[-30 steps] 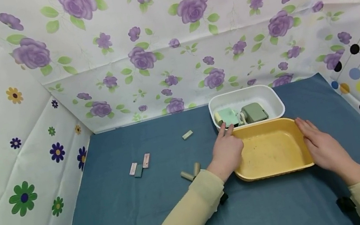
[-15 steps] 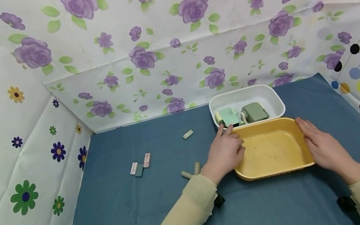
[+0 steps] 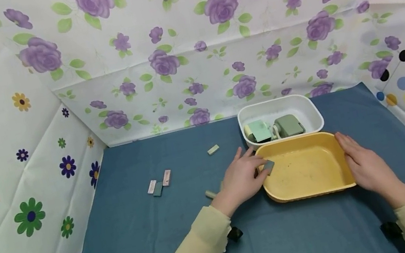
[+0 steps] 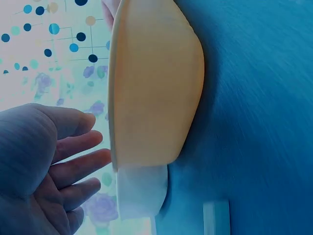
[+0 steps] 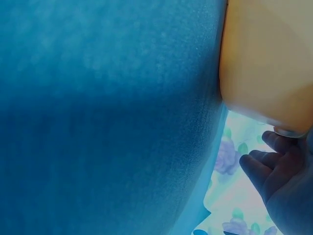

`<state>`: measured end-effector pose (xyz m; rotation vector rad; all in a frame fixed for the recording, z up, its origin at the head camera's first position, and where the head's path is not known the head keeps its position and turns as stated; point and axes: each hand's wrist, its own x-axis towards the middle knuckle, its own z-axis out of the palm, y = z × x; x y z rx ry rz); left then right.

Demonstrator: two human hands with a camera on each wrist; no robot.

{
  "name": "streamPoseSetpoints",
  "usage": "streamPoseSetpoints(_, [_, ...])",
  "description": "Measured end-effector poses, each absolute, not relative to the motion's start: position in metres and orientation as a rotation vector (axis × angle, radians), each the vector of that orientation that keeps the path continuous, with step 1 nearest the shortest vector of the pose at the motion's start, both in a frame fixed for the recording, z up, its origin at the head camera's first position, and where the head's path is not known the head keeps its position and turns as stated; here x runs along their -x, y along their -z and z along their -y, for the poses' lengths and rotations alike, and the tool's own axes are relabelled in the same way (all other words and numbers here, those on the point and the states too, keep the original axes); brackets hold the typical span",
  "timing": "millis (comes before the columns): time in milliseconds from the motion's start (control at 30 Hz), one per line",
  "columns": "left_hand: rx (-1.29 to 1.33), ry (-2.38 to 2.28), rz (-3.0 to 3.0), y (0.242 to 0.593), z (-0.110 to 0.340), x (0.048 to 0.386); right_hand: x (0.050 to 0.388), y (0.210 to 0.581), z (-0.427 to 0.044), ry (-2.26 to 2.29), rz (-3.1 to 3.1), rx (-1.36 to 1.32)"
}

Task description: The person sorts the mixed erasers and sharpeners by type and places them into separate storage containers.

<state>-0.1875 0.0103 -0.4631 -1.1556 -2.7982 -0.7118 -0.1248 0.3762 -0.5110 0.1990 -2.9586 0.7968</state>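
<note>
A shallow yellow plastic tub (image 3: pixel 308 171) stands on the blue cloth. My left hand (image 3: pixel 239 178) is at its left rim. Beside the thumb and fingertips lies a small grey-green block (image 3: pixel 269 166), against the inside of the tub's left wall. From the left wrist, my left hand (image 4: pixel 54 161) shows loosely bent fingers with nothing visible between them. On the tub's opposite side, my right hand (image 3: pixel 366 170) rests with straight fingers along the rim. The right wrist view catches part of this hand (image 5: pixel 283 178) beside the tub wall (image 5: pixel 269 58).
Behind the yellow tub, touching it, is a white tub (image 3: pixel 308 114) with mint-green (image 3: pixel 259 130) and sage-green pieces (image 3: pixel 289 125). A cream block (image 3: pixel 213 150) lies left of it. Two pinkish blocks and a teal one (image 3: pixel 158 189) lie further left. A greenish piece (image 3: pixel 210 194) is partly behind the left wrist.
My left hand has drawn back leftward and down from the white tub's edge, uncovering the grey-green block at the yellow tub's left wall. The right hand keeps its place.
</note>
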Motion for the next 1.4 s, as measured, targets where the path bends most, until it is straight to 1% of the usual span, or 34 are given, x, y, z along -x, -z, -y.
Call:
streamPoseSetpoints(367, [1.04,0.81,2.847,0.468,0.04,0.174,0.126,0.513,-0.376,-0.801,2.968,-0.19])
streamPoseSetpoints(833, [0.93,0.873,2.856,0.49,0.101,0.162,0.125,0.512,-0.375,-0.799,2.988,-0.169])
streamPoseSetpoints(1133, [0.579,0.748,2.988,0.5,0.114,0.151,0.126,0.51,-0.376,-0.807,2.985,-0.184])
streamPoseSetpoints(1233, [0.541,0.703,3.013,0.502,0.114,0.149,0.126,0.51,-0.376,-0.814,2.991,-0.179])
streamPoseSetpoints(1400, [0.557,0.612,3.005,0.504,0.11,0.146,0.125,0.51,-0.376,-0.818,3.005,-0.178])
